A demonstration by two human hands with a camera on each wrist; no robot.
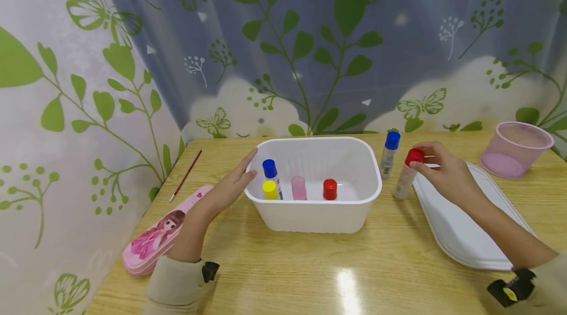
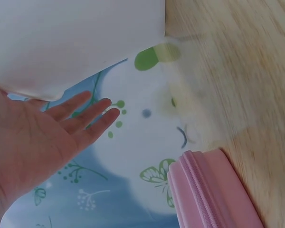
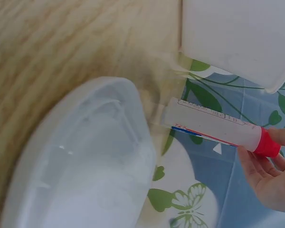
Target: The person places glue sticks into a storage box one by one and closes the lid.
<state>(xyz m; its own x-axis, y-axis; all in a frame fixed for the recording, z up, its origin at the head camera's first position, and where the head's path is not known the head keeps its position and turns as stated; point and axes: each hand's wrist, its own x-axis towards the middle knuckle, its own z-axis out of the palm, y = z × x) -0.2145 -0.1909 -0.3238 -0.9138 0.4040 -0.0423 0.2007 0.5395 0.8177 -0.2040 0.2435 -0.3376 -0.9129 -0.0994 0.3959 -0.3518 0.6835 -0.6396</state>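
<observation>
My right hand point(image 1: 447, 172) pinches the red cap of a glue stick point(image 1: 405, 182), which stands slightly tilted near the table top. In the right wrist view, the clear body of the glue stick point(image 3: 213, 124) extends out from the fingertips. A blue-capped glue stick point(image 1: 388, 157) stands just behind it, beside a white plastic bin point(image 1: 310, 216). Straight fingers of my left hand point(image 1: 230, 184) rest along the bin's left end, thumb at the rim. Inside the bin are blue point(image 1: 269, 170), yellow point(image 1: 270, 190) and red point(image 1: 330, 189) capped sticks and a pink translucent piece point(image 1: 299, 188).
A white lid point(image 1: 465, 226) lies right of the bin, partly under my right forearm. Behind it stands a pink translucent cup point(image 1: 509, 157). A pink pencil case point(image 1: 146, 251) and a thin brush point(image 1: 186, 177) lie at the left. A patterned curtain point(image 1: 283, 59) hangs behind the table.
</observation>
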